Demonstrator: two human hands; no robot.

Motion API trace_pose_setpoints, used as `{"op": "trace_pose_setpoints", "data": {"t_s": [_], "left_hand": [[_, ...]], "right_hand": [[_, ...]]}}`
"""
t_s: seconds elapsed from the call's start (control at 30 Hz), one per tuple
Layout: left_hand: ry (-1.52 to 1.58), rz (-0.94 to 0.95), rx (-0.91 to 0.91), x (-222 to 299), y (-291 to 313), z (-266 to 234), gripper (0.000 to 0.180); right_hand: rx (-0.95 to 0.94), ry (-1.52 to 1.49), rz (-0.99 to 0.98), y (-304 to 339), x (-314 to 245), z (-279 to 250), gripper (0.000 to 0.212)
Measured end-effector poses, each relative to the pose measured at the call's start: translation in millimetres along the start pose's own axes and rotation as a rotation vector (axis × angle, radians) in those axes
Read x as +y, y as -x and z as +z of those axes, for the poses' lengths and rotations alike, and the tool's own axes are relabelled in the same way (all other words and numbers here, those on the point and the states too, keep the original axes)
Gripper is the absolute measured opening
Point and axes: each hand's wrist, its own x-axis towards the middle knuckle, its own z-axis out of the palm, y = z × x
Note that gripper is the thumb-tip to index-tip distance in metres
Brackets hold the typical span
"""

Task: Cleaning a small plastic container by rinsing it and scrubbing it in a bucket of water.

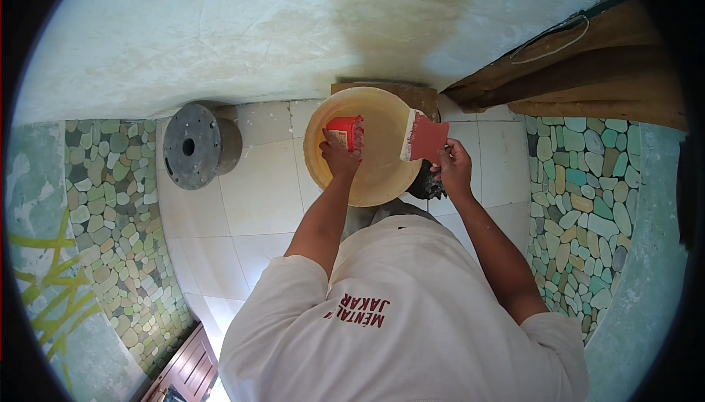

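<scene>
A round, cream-yellow basin (395, 190) stands on the tiled floor in front of me, with pale, cloudy contents. My left hand (340, 154) reaches over its left part, fingers wrapped round a small red plastic container (343, 124) with a pale label. The container is tilted, and what is inside it cannot be made out. At the basin's right rim my right hand (455, 165) pinches the edge of a flat red putty spreader (432, 138). Whitish residue coats the spreader's left edge, which overlaps the rim in this view.
A dark grey cylinder (193, 146) with a central hole lies on the floor to the left. Behind the basin is a brown board (418, 96) against the stained wall (279, 27). Brown sheeting (580, 71) leans at the far right. Black plastic (426, 183) lies beside the basin.
</scene>
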Motion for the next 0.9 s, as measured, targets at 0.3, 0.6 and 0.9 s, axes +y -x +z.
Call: {"op": "trace_pose_setpoints", "data": {"t_s": [0.3,0.6,0.9], "left_hand": [[-0.115,0.01,-0.058,8,1,6,0.108],[0.338,-0.135,0.024,-36,-29,27,0.084],[0.928,-0.401,-0.321,14,-4,-46,0.048]], "right_hand": [[-0.06,0.005,0.006,3,2,5,0.015],[-0.071,0.017,0.014,1,5,5,0.016],[0.015,-0.01,0.029,-12,20,3,0.017]]}}
